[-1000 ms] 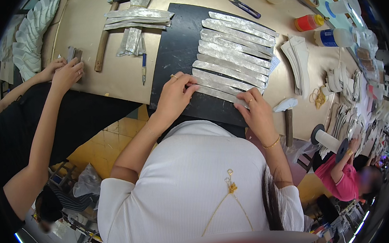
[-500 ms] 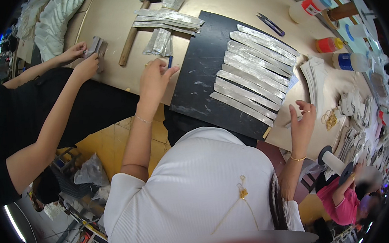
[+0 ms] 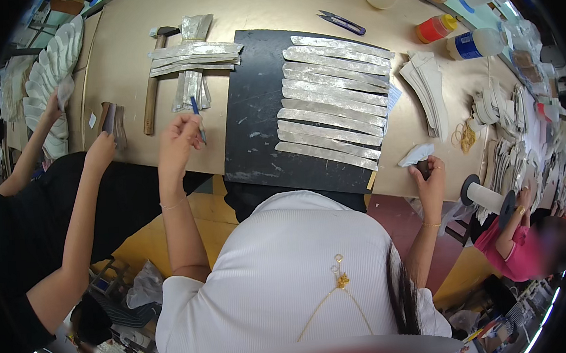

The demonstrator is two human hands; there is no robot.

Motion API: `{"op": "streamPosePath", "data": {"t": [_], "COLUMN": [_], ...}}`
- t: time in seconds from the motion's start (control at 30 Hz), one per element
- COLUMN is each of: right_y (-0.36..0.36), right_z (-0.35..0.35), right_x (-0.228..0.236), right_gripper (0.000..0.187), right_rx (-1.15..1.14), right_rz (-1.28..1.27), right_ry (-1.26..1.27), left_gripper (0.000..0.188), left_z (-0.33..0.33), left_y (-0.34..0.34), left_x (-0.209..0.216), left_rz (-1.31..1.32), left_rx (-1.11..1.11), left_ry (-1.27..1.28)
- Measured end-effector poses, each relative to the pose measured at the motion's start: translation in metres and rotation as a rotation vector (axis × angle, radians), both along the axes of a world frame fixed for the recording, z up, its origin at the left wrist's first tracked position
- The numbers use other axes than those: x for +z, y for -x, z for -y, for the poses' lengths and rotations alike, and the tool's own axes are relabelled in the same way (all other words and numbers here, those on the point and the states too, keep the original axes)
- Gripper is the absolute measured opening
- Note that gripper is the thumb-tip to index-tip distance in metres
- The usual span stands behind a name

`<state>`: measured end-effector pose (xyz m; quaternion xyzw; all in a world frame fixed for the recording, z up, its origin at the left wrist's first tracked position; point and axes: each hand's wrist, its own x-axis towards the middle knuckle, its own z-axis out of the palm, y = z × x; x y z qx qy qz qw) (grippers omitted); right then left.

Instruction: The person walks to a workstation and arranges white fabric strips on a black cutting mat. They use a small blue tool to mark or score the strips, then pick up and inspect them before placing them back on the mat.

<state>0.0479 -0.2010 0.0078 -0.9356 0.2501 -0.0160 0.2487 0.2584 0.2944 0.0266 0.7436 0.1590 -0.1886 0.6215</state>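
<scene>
My left hand (image 3: 179, 143) is over the near edge of the table, its fingers curled around a slim blue pen (image 3: 195, 105). The pen's upper end overlaps the lower ends of a crossed stack of silvery strips (image 3: 196, 55). At the right, my right hand (image 3: 431, 178) grips a small dark piece with a whitish cloth (image 3: 417, 154) at its top; the dark piece is partly hidden by my fingers. Between my hands lies a black board (image 3: 254, 136), bearing a row of silvery, mottled strips (image 3: 334, 107) side by side, slightly overlapping in places.
A hammer (image 3: 150, 100) lies left of the crossed stack. Thread snips (image 3: 341, 23) rest beyond the board. Bottles (image 3: 474, 44), pale cut pieces (image 3: 425, 91), rubber bands (image 3: 466, 139) and a spool (image 3: 488, 196) are on the right. At left a co-worker's hand (image 3: 101, 152) holds brownish pieces.
My right hand has taken hold of the dark piece with the whitish cloth. My left hand's fingers have curled in around the pen. The co-worker's far hand has moved to the white stacked pieces.
</scene>
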Motion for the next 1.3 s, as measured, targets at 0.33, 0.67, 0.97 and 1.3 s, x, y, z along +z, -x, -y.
{"op": "streamPosePath", "data": {"t": [0.33,0.67,0.97,1.3], "right_y": [-0.007,-0.044,-0.047,-0.064], "right_z": [-0.018,-0.041,-0.039,-0.045], "right_x": [0.01,0.013,0.004,0.017], "right_gripper": [0.034,0.034,0.032,0.03], "right_rx": [-0.013,-0.033,-0.101,-0.058], "right_rz": [0.122,0.339,0.329,0.332], "right_ry": [-0.075,-0.508,-0.643,-0.596], "left_gripper": [0.024,0.03,0.029,0.026], "left_z": [0.104,0.197,0.207,0.209], "left_y": [-0.076,-0.127,-0.122,-0.116], "left_x": [-0.001,-0.032,-0.029,-0.021], "left_rz": [0.112,0.549,0.646,0.752], "left_rx": [-0.025,-0.334,-0.342,-0.482], "left_ry": [0.582,0.083,-0.084,-0.362]}}
